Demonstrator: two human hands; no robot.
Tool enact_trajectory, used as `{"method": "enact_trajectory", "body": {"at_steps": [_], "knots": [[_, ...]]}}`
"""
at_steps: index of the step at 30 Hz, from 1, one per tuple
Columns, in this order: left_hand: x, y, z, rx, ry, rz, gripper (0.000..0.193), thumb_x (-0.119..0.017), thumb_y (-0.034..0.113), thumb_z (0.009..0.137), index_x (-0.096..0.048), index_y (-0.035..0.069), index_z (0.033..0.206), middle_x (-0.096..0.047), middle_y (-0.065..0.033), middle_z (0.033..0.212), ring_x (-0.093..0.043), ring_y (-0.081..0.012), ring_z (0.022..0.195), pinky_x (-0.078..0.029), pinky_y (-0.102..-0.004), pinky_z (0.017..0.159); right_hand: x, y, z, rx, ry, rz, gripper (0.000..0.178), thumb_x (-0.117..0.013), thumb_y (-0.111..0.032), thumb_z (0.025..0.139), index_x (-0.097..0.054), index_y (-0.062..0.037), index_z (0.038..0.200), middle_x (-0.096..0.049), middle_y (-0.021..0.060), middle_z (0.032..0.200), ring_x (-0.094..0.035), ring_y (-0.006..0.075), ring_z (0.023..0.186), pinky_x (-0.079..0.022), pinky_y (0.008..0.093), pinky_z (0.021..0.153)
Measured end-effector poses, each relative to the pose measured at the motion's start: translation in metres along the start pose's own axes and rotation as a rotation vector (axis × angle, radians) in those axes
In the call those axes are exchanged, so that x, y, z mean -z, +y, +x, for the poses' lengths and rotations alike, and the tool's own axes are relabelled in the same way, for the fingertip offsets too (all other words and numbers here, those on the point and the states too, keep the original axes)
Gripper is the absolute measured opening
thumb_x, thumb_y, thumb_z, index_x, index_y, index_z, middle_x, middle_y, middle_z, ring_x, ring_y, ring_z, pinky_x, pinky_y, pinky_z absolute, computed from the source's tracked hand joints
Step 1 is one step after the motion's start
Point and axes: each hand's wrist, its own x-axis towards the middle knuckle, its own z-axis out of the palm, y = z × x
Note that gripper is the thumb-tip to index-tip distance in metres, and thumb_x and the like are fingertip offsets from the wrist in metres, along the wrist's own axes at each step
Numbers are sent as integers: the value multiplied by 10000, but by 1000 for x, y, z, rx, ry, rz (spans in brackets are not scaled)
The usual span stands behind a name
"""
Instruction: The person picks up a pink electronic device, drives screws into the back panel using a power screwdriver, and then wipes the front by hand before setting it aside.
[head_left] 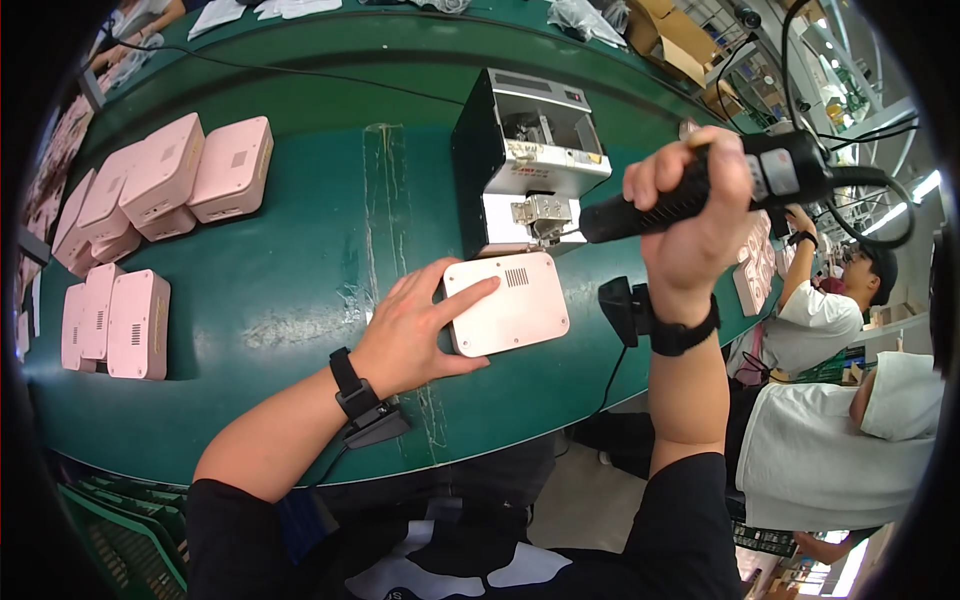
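A pink rounded box-shaped housing (pixel 525 315) lies on the green table with its vented, screwed face up. My left hand (pixel 415 325) grips its left side, index finger across the top and thumb along the near edge. In my right hand (pixel 700 200) is a black corded electric screwdriver (pixel 640 212), its tip pointing left at the metal outlet of a screw feeder (pixel 525 165). The feeder, a black and silver machine with an open top, stands just beyond the housing. Whether a screw sits on the tip is too small to tell.
Several pink housings (pixel 160 165) are stacked at the far left, with more (pixel 138 325) standing nearer. Clear tape (pixel 385 200) runs across the green table (pixel 290 250). The screwdriver's cable (pixel 880 220) loops at upper right. Co-workers (pixel 830 300) are at the right; green crates (pixel 120 540) stand lower left.
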Motion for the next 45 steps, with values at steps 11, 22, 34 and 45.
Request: {"method": "enact_trajectory", "body": {"at_steps": [11,22,34,45], "knots": [[-1,-8,-1,-46,33,0,860,-880,356,648,-526,260,1425,-484,-184,1335,-504,-374,1238,-346,-512,1147,-4,-19,-38,-238,-102,126,302,-468,-367,1010,-474,-65,1024,-470,45,633,-466,163,478,-427,334,522],[-5,-7,0,-52,50,-8,864,-894,309,627,-540,251,1413,-494,-173,1315,-514,-373,1222,-376,-495,1126,-10,-30,-71,-248,-337,86,396,-581,-432,935,-424,-86,1047,-512,53,663,-504,163,502,-446,333,532],[-4,-10,-1,-31,54,-69,854,-898,262,613,-559,254,1397,-496,-158,1311,-514,-379,1224,-402,-474,1096,-21,-31,-85,-323,-370,8,499,-699,-474,864,-408,-97,1011,-517,55,645,-514,167,518,-467,333,560],[-1,-6,-4,-20,41,-26,838,-874,336,651,-537,277,1416,-479,-167,1349,-491,-391,1256,-405,-468,1082,1,1,-12,15,-44,84,282,-480,-373,1014,-508,-93,1030,-495,40,657,-467,168,507,-425,355,554]]}}
